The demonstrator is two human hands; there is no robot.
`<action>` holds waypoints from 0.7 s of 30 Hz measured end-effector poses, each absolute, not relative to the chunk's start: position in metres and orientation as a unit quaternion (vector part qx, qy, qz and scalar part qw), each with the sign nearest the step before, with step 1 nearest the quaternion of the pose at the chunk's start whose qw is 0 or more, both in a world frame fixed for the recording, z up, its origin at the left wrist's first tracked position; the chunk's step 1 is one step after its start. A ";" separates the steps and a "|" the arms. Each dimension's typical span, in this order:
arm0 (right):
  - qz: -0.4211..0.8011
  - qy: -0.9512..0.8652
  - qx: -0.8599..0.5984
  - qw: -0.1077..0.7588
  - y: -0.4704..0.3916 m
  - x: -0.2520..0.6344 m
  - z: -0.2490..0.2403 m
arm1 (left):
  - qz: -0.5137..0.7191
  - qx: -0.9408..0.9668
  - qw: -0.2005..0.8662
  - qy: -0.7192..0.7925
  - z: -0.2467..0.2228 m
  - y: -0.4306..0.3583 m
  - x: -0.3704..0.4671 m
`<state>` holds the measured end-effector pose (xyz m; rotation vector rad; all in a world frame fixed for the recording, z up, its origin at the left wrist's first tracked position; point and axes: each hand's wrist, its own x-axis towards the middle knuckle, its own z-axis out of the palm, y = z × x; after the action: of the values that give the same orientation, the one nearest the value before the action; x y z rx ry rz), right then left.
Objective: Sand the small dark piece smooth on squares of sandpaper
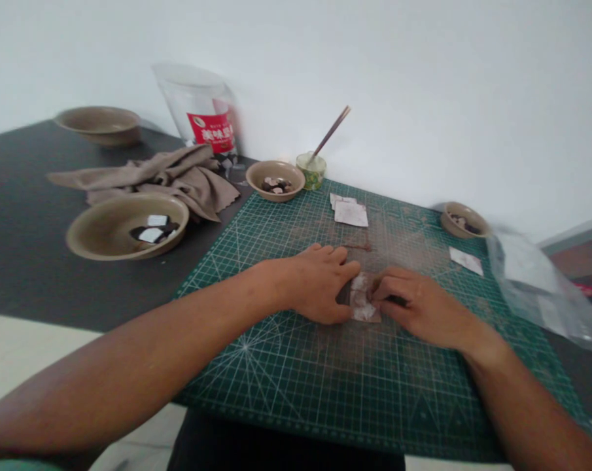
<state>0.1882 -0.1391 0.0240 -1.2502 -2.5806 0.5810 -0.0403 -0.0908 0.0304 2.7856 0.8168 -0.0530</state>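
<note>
A small crinkled white packet (365,297) with brownish stains lies on the green cutting mat (296,379) between my hands. My left hand (318,281) rests flat at its left side, fingers spread, thumb and index finger touching the edge. On the right side, the closed fingertips of my right hand (413,301) pinch at the packet; exactly what part they grip is partly hidden. Just beyond lies a thin brown strip (358,246). Farther back on the mat are flat white square packets (351,213), and another white packet (466,260) lies to the right.
Bowls with dark and pale pieces stand at the back (276,171), right (460,222) and left (80,235). A green cup (311,175) holds sticks. Left are a brown cloth (163,173), another bowl (99,124) and a clear red-labelled bag (197,98). A plastic bag (536,281) lies right.
</note>
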 end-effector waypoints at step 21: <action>0.220 -0.879 -0.405 0.122 -0.143 0.184 0.023 | -0.013 0.954 0.121 0.275 0.029 -0.091 -0.041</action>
<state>0.1843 -0.1428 0.0226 -1.1827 -2.5657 0.6411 -0.0411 -0.0909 0.0288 2.7844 0.8034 -0.0367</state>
